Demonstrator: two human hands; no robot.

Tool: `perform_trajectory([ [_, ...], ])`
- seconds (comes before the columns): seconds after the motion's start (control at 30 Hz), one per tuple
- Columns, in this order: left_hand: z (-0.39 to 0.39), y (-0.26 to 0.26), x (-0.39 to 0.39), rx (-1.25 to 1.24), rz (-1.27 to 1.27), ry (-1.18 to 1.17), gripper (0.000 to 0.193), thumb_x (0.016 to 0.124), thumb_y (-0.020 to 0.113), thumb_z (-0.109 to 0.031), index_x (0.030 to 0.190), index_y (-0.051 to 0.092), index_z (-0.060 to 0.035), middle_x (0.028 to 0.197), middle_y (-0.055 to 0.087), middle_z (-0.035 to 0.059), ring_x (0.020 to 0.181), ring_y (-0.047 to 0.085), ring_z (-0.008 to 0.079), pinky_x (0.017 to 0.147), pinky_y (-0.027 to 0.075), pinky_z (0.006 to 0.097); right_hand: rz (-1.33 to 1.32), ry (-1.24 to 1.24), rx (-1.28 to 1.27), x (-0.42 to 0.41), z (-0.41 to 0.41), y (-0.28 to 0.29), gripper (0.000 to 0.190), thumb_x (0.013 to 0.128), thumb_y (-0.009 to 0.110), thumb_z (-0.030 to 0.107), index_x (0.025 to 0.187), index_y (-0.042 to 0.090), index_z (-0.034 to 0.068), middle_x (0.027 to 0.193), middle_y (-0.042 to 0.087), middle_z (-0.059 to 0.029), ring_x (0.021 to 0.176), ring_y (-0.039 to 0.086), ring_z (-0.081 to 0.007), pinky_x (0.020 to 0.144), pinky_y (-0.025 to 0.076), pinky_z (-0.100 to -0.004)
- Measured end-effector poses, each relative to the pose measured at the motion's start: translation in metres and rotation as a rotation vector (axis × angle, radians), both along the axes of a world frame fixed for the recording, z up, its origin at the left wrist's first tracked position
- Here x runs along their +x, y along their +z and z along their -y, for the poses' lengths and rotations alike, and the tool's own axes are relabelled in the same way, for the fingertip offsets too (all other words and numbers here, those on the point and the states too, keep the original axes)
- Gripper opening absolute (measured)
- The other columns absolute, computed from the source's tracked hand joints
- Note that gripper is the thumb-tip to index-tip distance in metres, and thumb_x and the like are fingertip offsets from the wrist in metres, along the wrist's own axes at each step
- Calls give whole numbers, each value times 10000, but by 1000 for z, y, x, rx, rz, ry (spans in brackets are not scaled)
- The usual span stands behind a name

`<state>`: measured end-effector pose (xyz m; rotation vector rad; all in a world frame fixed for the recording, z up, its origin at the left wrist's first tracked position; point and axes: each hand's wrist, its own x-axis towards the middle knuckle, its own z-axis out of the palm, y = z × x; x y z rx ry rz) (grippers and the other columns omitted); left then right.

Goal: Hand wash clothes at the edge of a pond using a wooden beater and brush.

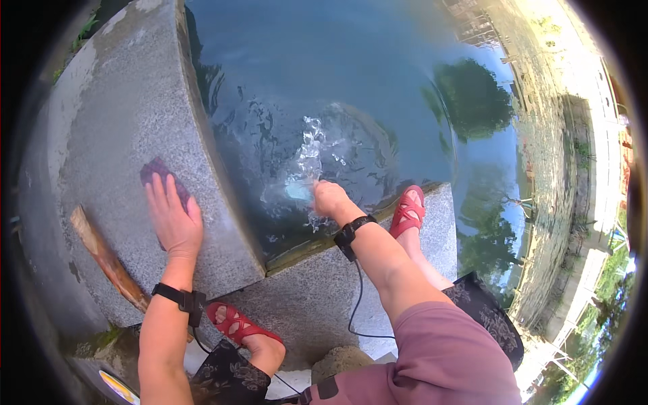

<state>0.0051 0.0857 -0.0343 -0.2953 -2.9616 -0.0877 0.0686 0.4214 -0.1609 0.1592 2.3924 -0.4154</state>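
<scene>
My left hand lies flat, fingers stretched, on a folded purple cloth that rests on the grey granite slab. At the water's surface is my right hand, its fingers curled at a pale blue thing partly under the splashing water; what that thing is cannot be made out. Water sprays up just beyond the hand. Left of my left forearm, a stripped wooden stick lies on the slab.
My feet in red sandals stand on a lower granite step at the water's edge. Black cables hang from the wrist straps. A rough stone lies near the bottom. Across the water runs a stone embankment wall.
</scene>
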Motion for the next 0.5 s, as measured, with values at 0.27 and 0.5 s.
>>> perform_trajectory([
  [0.27, 5, 1, -1, 4, -25, -28, 604, 831, 575, -211, 1370, 381, -20, 1456, 315, 231, 1330, 292, 460, 1083, 294, 510, -100, 60, -167, 21, -119, 169, 681, 872, 608, 293, 1460, 270, 231, 1067, 538, -224, 969, 572, -412, 881, 467, -449],
  [0.5, 11, -7, -1, -17, -43, -37, 553, 895, 516, -216, 1400, 370, -43, 1491, 292, 178, 1357, 272, 427, 1097, 283, 493, 79, 131, -39, 116, -202, 176, 583, 922, 510, 273, 1456, 274, 267, 1054, 504, -236, 910, 579, -434, 837, 485, -479],
])
